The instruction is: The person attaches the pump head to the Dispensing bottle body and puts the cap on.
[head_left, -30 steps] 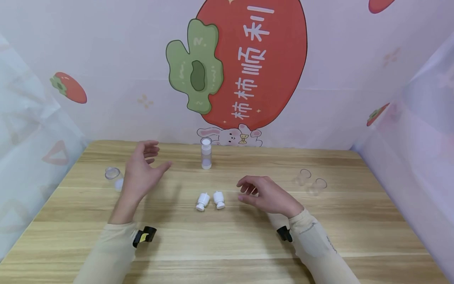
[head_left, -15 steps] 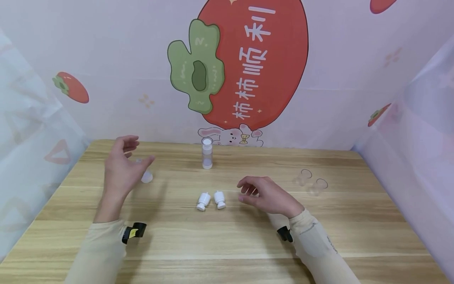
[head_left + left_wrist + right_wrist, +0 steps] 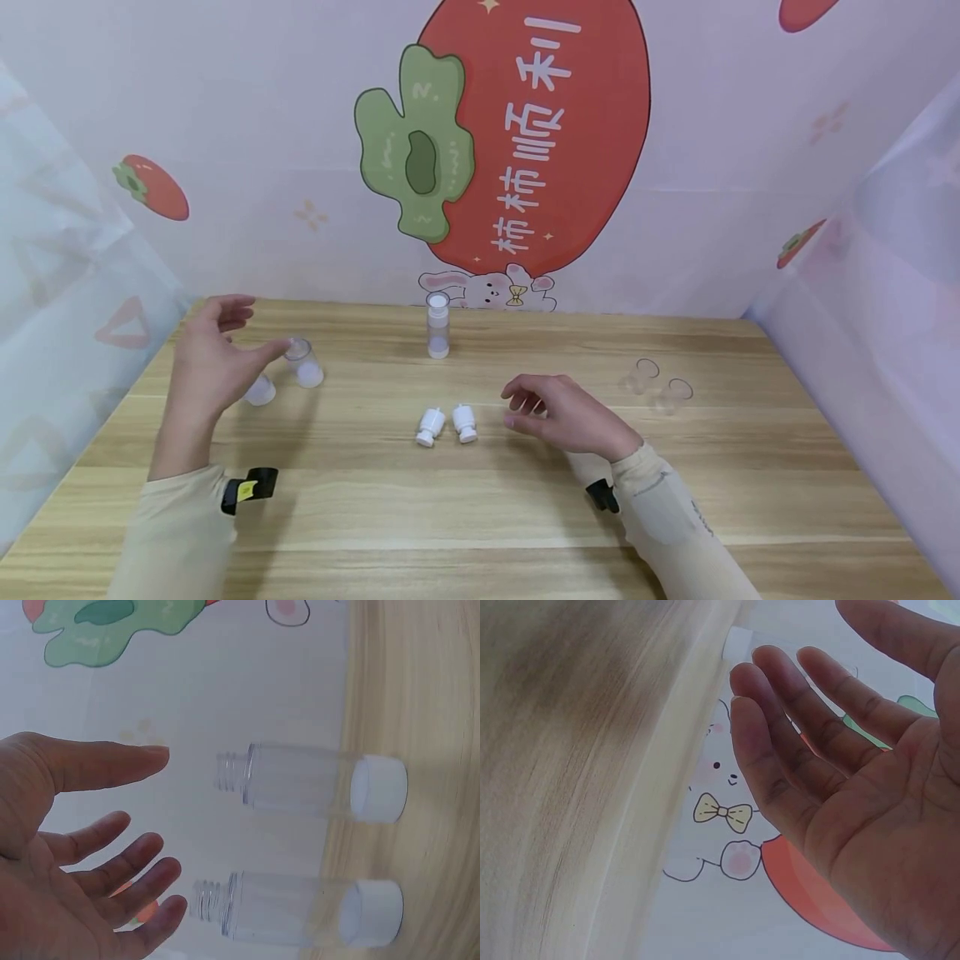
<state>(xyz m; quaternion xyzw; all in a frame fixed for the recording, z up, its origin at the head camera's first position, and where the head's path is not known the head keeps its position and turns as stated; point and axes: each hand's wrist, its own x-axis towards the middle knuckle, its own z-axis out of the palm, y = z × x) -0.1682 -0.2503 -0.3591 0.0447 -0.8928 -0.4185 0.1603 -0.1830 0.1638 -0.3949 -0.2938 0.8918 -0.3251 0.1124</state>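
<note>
My left hand [image 3: 213, 358], fingers spread and holding nothing, hovers at the left of the table beside two clear bottles. One bottle [image 3: 305, 371] stands just past the thumb tip; the other [image 3: 260, 390] is partly hidden by the hand. In the left wrist view the near-upper bottle [image 3: 300, 780] and the lower bottle [image 3: 277, 907] show threaded, uncapped necks and white bases. My right hand [image 3: 562, 412] holds nothing, its fingers loosely bent, right of two small white pump-like tops [image 3: 429, 427] that lie on the wood.
A third bottle [image 3: 438, 329] with a white upper part stands at the back middle. Two clear caps [image 3: 667, 398] stand at the right of the wooden table [image 3: 480, 517]. A printed cloth [image 3: 697, 150] hangs behind the table and along its sides.
My left hand has moved leftward across the bottles, so one bottle now shows to the right of its thumb. The right hand has stayed in place.
</note>
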